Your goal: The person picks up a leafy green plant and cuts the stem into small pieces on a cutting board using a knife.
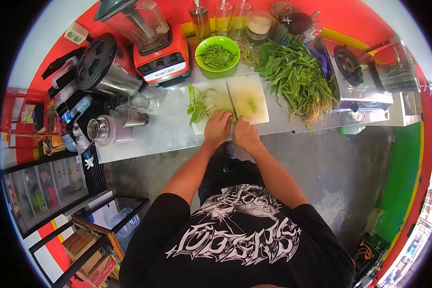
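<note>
A white cutting board (pixel 259 89) lies on the metal counter in front of me. My right hand (pixel 246 132) is closed around the handle of a knife (pixel 231 96), whose blade points away from me across the board. Just left of the blade, my left hand (pixel 218 127) presses down with curled fingers on leafy greens (pixel 197 103); their leaves stick out to its left, and the part under the fingers is hidden. A few chopped bits (pixel 252 104) lie on the board right of the knife. Behind it stands a green bowl (pixel 218 73) holding chopped greens (pixel 216 56).
A big bunch of leafy greens (pixel 297 77) with roots lies right of the board, beside a gas stove (pixel 349 67). A red blender (pixel 161 60) stands behind to the left. Metal cups (pixel 129 117) are at the counter's left, bottles (pixel 200 21) along the wall.
</note>
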Motion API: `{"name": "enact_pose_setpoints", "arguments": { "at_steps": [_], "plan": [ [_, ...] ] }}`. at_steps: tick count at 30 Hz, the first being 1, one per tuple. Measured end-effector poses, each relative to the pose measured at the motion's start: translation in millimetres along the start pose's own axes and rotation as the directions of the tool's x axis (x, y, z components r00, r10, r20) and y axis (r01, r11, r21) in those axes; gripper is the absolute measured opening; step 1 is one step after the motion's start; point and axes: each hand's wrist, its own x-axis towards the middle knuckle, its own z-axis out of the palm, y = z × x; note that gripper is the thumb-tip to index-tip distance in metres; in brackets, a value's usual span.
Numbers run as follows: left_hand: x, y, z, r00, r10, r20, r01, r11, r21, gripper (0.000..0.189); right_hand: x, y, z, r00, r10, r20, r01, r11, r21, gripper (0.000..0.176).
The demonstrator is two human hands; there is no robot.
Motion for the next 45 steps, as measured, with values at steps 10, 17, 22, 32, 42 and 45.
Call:
{"name": "enact_pose_setpoints", "arguments": {
  "at_steps": [10, 17, 22, 32, 42, 45],
  "plan": [
    [-5, 3, -3, 0.999, -0.028, -0.024, 0.027, 0.999, -0.040, 0.015, 4, -4, -3, 1.000, 0.001, 0.031, 0.002, 0.997, -0.075, 0.037],
    [-1, 3, -8, 0.993, -0.107, -0.042, 0.103, 0.991, -0.089, 0.019, -3, -7, -4, 0.998, 0.002, 0.059, -0.001, 1.000, -0.019, 0.031],
    [1, -2, -5, 0.990, -0.132, -0.040, 0.125, 0.982, -0.141, 0.015, 4, -7, -13, 0.996, -0.051, 0.068, 0.057, 0.993, -0.099, 0.031],
    [-1, 13, -4, 0.994, -0.074, -0.076, 0.078, 0.996, 0.053, 0.010, -6, -7, -13, 0.996, -0.084, 0.042, 0.088, 0.992, -0.092, 0.028],
    [-3, 17, -6, 0.993, -0.115, -0.017, 0.116, 0.982, 0.146, 0.007, -6, -4, -11, 0.995, -0.059, 0.084, 0.070, 0.987, -0.142, 0.027],
    [-2, 20, -4, 0.986, -0.165, -0.024, 0.166, 0.979, 0.117, 0.008, 2, 8, 4, 0.998, -0.062, 0.030, 0.065, 0.990, -0.123, 0.031]
  ]
}}
